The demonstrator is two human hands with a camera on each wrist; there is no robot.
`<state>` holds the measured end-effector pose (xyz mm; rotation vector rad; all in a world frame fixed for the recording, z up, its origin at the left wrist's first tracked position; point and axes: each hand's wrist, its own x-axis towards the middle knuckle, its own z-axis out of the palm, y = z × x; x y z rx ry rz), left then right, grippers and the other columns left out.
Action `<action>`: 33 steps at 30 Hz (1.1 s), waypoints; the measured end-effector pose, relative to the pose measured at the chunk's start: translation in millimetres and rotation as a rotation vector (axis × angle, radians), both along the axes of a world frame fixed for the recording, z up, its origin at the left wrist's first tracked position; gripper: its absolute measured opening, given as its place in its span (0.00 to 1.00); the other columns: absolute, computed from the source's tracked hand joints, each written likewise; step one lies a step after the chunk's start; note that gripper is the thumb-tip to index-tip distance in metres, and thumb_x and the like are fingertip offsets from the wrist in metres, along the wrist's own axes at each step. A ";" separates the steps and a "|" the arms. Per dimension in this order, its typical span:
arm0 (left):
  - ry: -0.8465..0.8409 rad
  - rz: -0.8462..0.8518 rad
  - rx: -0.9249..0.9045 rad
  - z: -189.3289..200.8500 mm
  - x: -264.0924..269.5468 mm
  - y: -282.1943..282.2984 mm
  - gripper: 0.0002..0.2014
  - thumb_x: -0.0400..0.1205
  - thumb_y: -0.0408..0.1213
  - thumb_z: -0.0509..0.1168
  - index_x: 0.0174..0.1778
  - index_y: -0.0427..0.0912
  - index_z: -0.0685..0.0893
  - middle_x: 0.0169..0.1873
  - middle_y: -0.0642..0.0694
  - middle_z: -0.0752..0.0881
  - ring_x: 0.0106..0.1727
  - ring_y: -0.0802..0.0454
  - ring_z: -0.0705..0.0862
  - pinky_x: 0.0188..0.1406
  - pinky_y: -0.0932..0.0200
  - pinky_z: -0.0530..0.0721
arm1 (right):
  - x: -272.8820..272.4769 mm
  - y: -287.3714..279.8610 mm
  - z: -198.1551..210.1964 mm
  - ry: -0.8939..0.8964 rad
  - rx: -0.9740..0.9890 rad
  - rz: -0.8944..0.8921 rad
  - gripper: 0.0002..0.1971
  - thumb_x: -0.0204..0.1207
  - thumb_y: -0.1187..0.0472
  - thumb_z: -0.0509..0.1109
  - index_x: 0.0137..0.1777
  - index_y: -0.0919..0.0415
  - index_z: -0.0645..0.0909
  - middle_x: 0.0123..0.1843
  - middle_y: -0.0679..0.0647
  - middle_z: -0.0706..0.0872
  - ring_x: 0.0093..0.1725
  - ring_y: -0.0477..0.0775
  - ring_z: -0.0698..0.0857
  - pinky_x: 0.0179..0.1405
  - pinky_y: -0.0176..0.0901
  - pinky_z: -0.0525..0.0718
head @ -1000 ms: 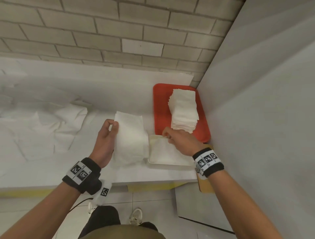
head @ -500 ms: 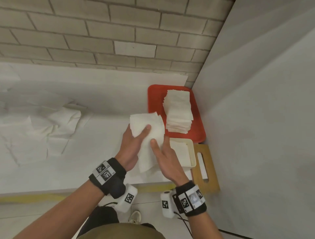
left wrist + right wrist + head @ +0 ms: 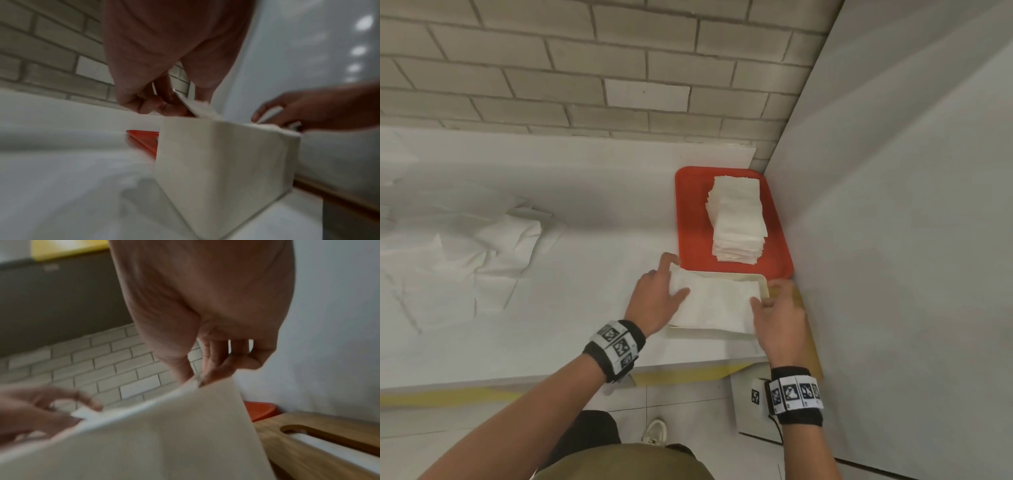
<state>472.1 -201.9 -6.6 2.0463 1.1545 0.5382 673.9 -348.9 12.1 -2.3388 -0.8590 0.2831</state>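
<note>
Napkin (image 3: 717, 305), white and unfolded, lies stretched between the two sets of fingers, across the open top of a cream box (image 3: 705, 334). The left hand (image 3: 654, 301) has its left end. The thumb lies flat on top of the sheet, and the wrist view shows the fingers (image 3: 156, 105) curled in beneath it, nipping the edge just above the box's near corner. The right hand (image 3: 780, 315) has the opposite end. Its thumb and forefinger are closed on the paper's edge, while the other fingers (image 3: 242, 350) hang loosely bent beside them and touch nothing that can be made out. Both hands hold only this one sheet.

Under the right fingers, and a little to their outer side, a wooden board (image 3: 318, 426) with a slot handle lies flat against the box. Just beyond both sets of fingertips sits a red tray (image 3: 691, 219), its near rim close up to the box. It carries a tall, squared stack (image 3: 738, 219) of folded napkins. Well off to the outer side of the left fingers, loose sheets (image 3: 482, 246) lie rumpled on the white tabletop (image 3: 551, 325). Further beyond the fingertips rises a pale brick wall (image 3: 585, 68).
</note>
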 end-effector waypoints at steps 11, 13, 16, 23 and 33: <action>0.260 -0.400 0.506 3.1 19.3 -11.9 0.17 0.83 0.44 0.75 0.67 0.51 0.86 0.69 0.42 0.78 0.65 0.39 0.78 0.57 0.43 0.82 | -20.3 13.1 -4.4 -0.385 -0.073 0.205 0.15 0.82 0.56 0.78 0.66 0.48 0.81 0.65 0.57 0.82 0.56 0.62 0.84 0.48 0.56 0.87; 0.400 -0.586 0.389 3.4 25.0 -11.1 0.14 0.90 0.49 0.66 0.68 0.50 0.86 0.70 0.44 0.80 0.69 0.41 0.79 0.61 0.42 0.83 | -23.4 19.5 -3.2 -0.211 -0.247 0.360 0.19 0.84 0.50 0.76 0.72 0.40 0.77 0.71 0.54 0.77 0.61 0.60 0.85 0.52 0.56 0.90; 0.579 -0.604 0.330 7.8 25.5 -3.3 0.15 0.93 0.48 0.59 0.66 0.46 0.86 0.65 0.43 0.83 0.65 0.39 0.84 0.56 0.40 0.87 | -18.9 30.7 -1.5 -0.021 -0.568 0.376 0.25 0.84 0.47 0.75 0.78 0.36 0.71 0.76 0.56 0.75 0.69 0.62 0.84 0.60 0.56 0.87; 0.107 -0.163 0.315 29.3 -79.2 64.0 0.06 0.90 0.46 0.65 0.56 0.52 0.86 0.50 0.54 0.88 0.53 0.49 0.85 0.45 0.46 0.89 | -85.4 67.1 28.5 -0.203 -0.020 0.206 0.12 0.86 0.55 0.75 0.67 0.49 0.83 0.61 0.52 0.88 0.54 0.57 0.89 0.48 0.56 0.91; 0.577 0.250 0.156 -25.5 -255.3 250.6 0.43 0.76 0.48 0.79 0.84 0.36 0.68 0.78 0.31 0.73 0.78 0.25 0.72 0.63 0.26 0.83 | -273.4 234.8 -42.1 0.348 0.024 0.311 0.02 0.85 0.54 0.73 0.50 0.45 0.86 0.46 0.41 0.92 0.45 0.45 0.92 0.51 0.50 0.93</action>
